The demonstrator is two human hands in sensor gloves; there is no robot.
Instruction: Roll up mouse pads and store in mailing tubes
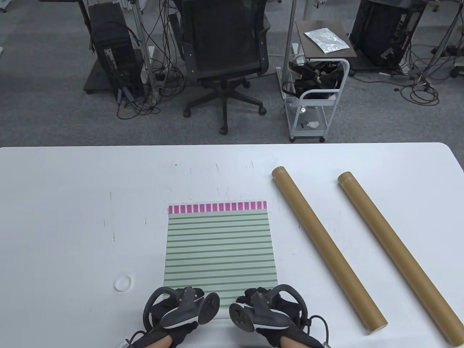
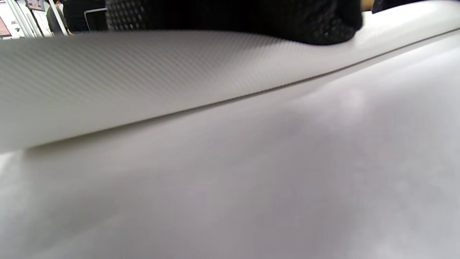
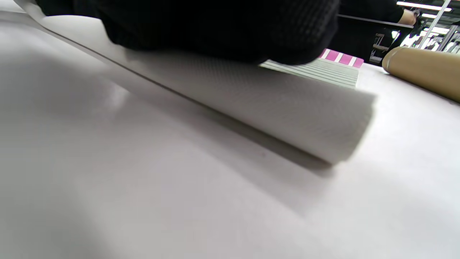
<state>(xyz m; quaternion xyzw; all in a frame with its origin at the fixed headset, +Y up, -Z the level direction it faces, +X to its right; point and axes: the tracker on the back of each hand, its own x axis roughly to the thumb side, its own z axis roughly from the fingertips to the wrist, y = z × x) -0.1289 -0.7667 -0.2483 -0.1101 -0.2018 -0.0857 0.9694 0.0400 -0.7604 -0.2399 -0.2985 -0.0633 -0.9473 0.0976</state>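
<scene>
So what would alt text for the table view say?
Two gloved hands, left and right, roll the near edge of a striped mouse pad on a white table; two cardboard mailing tubes lie right.

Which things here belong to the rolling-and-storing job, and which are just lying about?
Job:
striped mouse pad, its near edge being rolled
left tube
right tube
left hand
right hand

Lying about:
white ring
office chair
cart
</scene>
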